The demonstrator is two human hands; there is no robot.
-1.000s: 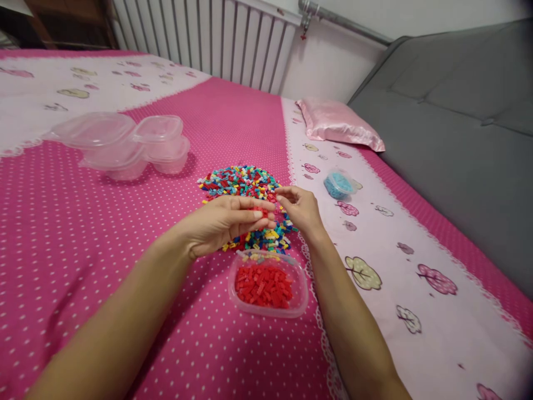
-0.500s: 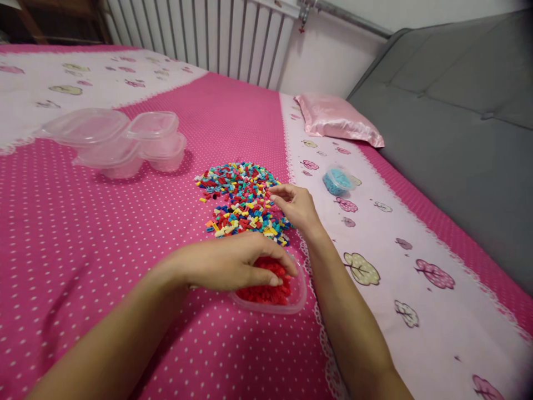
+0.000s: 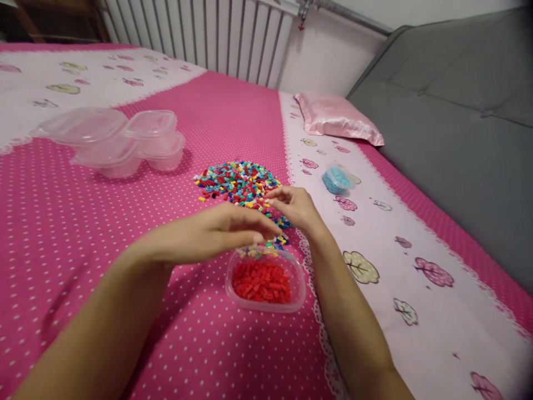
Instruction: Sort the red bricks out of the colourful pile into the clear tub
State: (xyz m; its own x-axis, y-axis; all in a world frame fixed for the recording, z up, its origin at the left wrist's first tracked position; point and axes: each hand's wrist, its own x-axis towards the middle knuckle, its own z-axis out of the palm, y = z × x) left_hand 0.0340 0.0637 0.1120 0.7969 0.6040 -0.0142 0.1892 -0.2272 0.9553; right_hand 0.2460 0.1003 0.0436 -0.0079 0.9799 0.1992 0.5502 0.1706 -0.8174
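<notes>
A heap of small building bricks (image 3: 237,180) in mixed colours lies on the bedspread. My left hand (image 3: 216,230) hovers over the heap's near part, between it and a clear plastic container (image 3: 297,291). Its thumb stands apart from the fingers, and nothing shows in it. Red bricks (image 3: 262,282) partly fill that container. At the heap's right edge is my right hand (image 3: 293,208), its thumb and forefinger brought together at the bricks. Whether a brick sits between those fingertips is too small to tell. My left hand covers some of the near bricks.
Several clear containers with lids (image 3: 120,139) are stacked at the left. A small container of light blue bricks (image 3: 337,180) stands to the right. Farther back lie a pink pillow (image 3: 337,119) and a grey padded headboard (image 3: 449,122); a white radiator (image 3: 204,39) is behind the bed.
My left hand has moved up and away from the red bricks to the heap, uncovering the container. My right hand stays at the heap's right edge, its fingers shifted slightly.
</notes>
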